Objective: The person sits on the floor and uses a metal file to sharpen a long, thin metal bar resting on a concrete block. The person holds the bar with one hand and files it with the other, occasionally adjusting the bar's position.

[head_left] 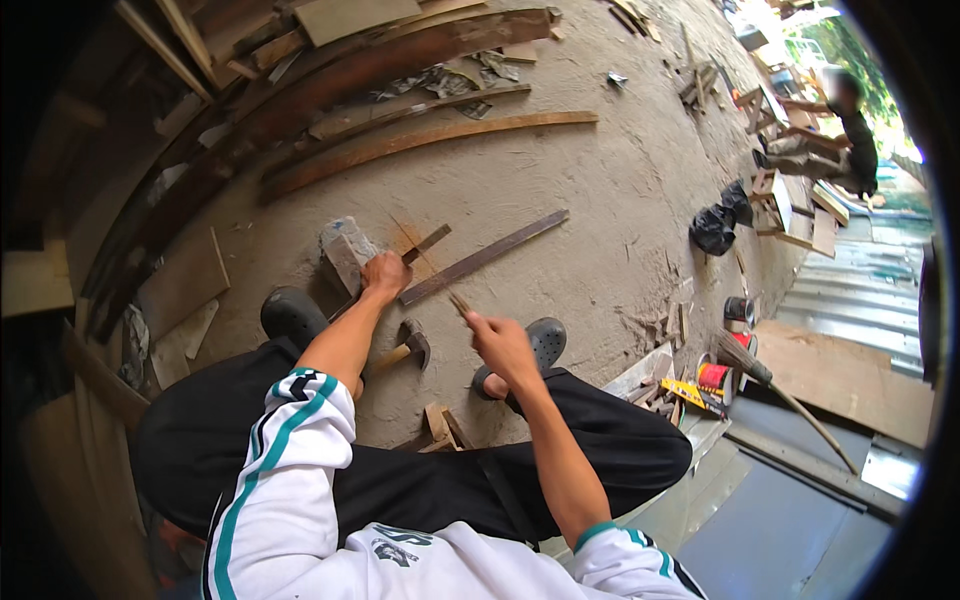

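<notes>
Wooden strip (418, 247): my left hand (385, 275) is gripping it against the stone block (345, 252); my right hand (500, 343) is pinching a thin stick (458, 301).

Thin wooden strip (428, 262): pale, slender, angled from upper left down to lower right, upper part near left hand (385, 274), lower end pinched in right hand (500, 343). Short dark wood piece (425, 243) gripped by left hand, tilted, sticking up-right past the fist, above sandy ground beside a grey stone block (345, 250).
</notes>
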Motion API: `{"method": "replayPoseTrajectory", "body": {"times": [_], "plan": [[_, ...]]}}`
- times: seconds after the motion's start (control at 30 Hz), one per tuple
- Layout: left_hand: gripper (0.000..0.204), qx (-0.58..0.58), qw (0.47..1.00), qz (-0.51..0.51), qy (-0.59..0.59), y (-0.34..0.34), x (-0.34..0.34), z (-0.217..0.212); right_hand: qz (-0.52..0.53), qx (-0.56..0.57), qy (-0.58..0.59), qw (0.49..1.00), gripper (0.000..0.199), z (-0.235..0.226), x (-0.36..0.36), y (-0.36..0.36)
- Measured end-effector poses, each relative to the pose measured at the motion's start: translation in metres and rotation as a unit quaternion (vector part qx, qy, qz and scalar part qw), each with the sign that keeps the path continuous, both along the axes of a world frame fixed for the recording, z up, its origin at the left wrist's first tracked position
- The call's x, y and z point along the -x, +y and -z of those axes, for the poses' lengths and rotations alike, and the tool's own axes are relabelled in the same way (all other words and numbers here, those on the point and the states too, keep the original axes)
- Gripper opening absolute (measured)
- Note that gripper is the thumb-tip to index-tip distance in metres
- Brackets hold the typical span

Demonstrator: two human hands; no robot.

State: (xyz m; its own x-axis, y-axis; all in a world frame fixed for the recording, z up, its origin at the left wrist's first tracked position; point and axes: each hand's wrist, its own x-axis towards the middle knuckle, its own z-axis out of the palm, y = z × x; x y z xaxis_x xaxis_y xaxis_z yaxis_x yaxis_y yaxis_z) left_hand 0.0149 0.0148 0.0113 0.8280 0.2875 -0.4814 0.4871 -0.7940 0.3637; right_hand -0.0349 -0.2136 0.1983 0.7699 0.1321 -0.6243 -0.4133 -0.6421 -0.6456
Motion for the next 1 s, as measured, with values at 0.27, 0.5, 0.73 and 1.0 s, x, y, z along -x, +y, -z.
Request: {"method": "replayPoseTrajectory", "body": {"times": [0.27, 0.5, 0.73, 1.0], "plan": [[0.030, 0.041, 0.999, -0.011, 0.002, -0.012, 0.009, -0.002, 0.008, -0.024, -0.030, 0.999, 0.058, 0.052, 0.005, 0.004], [0.027, 0.047, 0.998, -0.028, 0.040, -0.003, 0.013, -0.015, 0.001, -0.014, 0.023, 1.000, 0.056, -0.017, 0.011, -0.031], [0.030, 0.029, 0.999, -0.008, 0.035, -0.003, 0.000, -0.007, 0.059, -0.077, 0.032, 0.995, 0.052, 0.032, -0.011, -0.053], [0.031, 0.007, 1.000, -0.017, 0.001, -0.002, 0.013, -0.008, -0.038, 0.062, 0.014, 0.997, 0.057, -0.050, 0.014, 0.000]]}}
